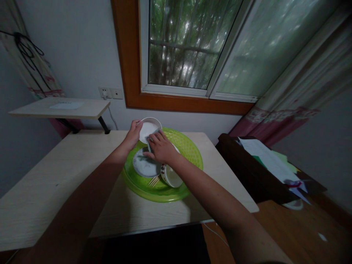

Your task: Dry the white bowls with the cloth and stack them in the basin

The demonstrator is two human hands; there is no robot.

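My left hand [134, 134] grips a white bowl [148, 129] by its left rim, tilted above the far side of a round green tray [189, 146]. At the bowl's near right edge is my right hand [160, 147], its fingers closed over a thin greyish piece [149, 144] that looks like a cloth; most of it is hidden. Under the hands, a white plate [145, 165] with a faint pattern lies on the tray. A second white bowl [173, 178] with a printed outside rests tipped beside it, partly behind my right wrist. Several chopsticks [154, 180] poke out next to that bowl.
The tray stands on a pale wooden table [82, 154]. A small raised shelf [63, 106] with a paper on it is at the back left. Behind are a wall socket [110, 93] and a window [187, 44]. Papers [269, 161] lie on a dark box at right.
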